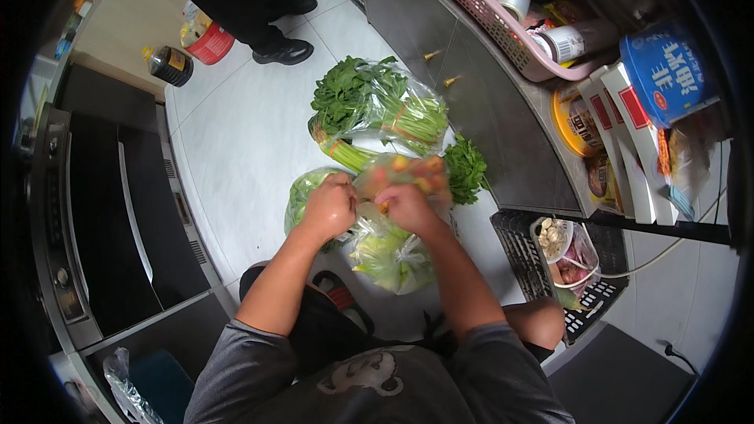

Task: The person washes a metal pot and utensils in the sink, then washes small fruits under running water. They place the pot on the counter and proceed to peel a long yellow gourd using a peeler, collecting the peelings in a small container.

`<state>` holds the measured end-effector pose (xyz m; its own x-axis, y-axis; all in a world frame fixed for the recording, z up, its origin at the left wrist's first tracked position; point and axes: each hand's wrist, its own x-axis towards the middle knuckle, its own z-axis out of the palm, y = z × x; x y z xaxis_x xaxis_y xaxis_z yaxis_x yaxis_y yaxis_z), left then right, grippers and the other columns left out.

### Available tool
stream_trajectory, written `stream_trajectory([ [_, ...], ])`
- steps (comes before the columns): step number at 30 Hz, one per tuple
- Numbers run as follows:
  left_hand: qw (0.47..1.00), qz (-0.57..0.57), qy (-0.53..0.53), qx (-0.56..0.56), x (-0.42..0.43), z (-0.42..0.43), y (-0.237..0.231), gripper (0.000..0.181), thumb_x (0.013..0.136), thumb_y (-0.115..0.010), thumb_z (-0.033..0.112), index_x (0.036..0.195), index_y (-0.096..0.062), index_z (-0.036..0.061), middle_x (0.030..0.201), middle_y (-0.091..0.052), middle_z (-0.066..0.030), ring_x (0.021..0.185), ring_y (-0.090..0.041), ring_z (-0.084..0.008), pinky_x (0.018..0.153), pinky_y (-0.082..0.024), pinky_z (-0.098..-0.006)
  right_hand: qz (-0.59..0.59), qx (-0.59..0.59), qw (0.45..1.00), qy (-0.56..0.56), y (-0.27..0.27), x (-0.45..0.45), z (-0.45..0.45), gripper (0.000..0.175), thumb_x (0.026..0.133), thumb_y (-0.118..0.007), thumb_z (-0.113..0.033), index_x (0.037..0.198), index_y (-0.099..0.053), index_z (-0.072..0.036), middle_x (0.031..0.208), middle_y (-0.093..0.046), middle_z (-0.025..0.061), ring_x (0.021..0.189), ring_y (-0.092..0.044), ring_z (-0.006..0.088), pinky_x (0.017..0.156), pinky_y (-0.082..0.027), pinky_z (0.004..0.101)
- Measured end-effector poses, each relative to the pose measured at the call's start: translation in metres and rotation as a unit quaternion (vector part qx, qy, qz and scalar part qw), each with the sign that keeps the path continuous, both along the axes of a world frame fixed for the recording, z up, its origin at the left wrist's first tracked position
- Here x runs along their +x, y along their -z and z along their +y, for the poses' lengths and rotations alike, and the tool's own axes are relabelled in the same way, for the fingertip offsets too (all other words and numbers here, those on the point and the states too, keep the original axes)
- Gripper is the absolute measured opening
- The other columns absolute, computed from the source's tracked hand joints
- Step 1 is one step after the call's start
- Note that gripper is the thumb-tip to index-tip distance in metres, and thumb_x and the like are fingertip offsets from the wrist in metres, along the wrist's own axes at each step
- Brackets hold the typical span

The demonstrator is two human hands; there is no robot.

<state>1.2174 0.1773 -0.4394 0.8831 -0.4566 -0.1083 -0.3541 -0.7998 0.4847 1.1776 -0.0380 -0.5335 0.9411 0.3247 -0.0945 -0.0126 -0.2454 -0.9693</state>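
Note:
My left hand and my right hand are closed on the gathered plastic of a clear bag of red and orange produce, which is blurred. Just below my hands lies a knotted plastic bag of pale green vegetables. Left of my left hand, a bag of leafy greens rests on the floor, partly hidden by that hand. Beyond are a bundle of celery-like stalks with an orange band and a plastic-wrapped bunch of greens. Loose leafy herbs stick out at the right.
Another person's black shoes stand at the far side, near a dark bottle and a red-labelled container. On the right, a black crate holds garlic and onions, below a shelf with a pink basket. Dark cabinets line the left.

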Motion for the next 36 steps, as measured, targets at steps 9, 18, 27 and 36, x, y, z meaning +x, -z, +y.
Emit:
stream_trajectory([
  [9,0.970,-0.211,-0.006,0.125,0.012,-0.021,0.026,0.008,0.077,-0.066,0.011,0.078,-0.069,0.0035,0.093,-0.063,-0.0145,0.088,-0.061,-0.0365,0.079,-0.052,-0.0484,-0.174,-0.607,0.772,0.070,0.083,-0.009,-0.003,0.025,0.087,-0.056,-0.017,0.100,-0.072,-0.003,0.103,-0.067,0.0122,0.109,-0.060,0.0299,0.102,-0.042,0.0494],
  [18,0.991,0.125,-0.021,0.036,-0.004,-0.062,0.129,0.041,0.088,-0.069,0.028,0.123,-0.057,0.0085,0.112,-0.064,-0.0235,0.104,-0.066,-0.0454,0.088,-0.056,-0.0519,-0.026,-0.455,0.885,0.097,0.066,-0.010,0.009,0.045,0.089,-0.064,-0.040,0.116,-0.064,-0.004,0.108,-0.067,0.0238,0.091,-0.069,0.0378,0.077,-0.057,0.0511],
  [27,0.983,0.087,-0.002,0.160,-0.016,-0.044,0.162,0.061,0.088,-0.073,0.028,0.140,-0.043,0.0145,0.127,-0.062,-0.0227,0.117,-0.063,-0.0431,0.091,-0.055,-0.0503,0.134,-0.474,0.870,-0.032,0.039,0.008,0.027,0.078,0.080,-0.080,-0.038,0.139,-0.041,-0.007,0.139,-0.049,0.0329,0.113,-0.067,0.0404,0.092,-0.057,0.0457],
  [36,0.968,0.144,0.038,0.201,0.007,-0.058,0.180,0.044,0.087,-0.073,0.027,0.125,-0.057,0.0118,0.117,-0.069,-0.0184,0.110,-0.067,-0.0367,0.092,-0.055,-0.0480,0.176,-0.426,0.888,0.013,0.070,0.037,0.004,0.053,0.092,-0.059,-0.042,0.132,-0.059,-0.007,0.116,-0.070,0.0267,0.114,-0.068,0.0385,0.096,-0.052,0.0514],
])
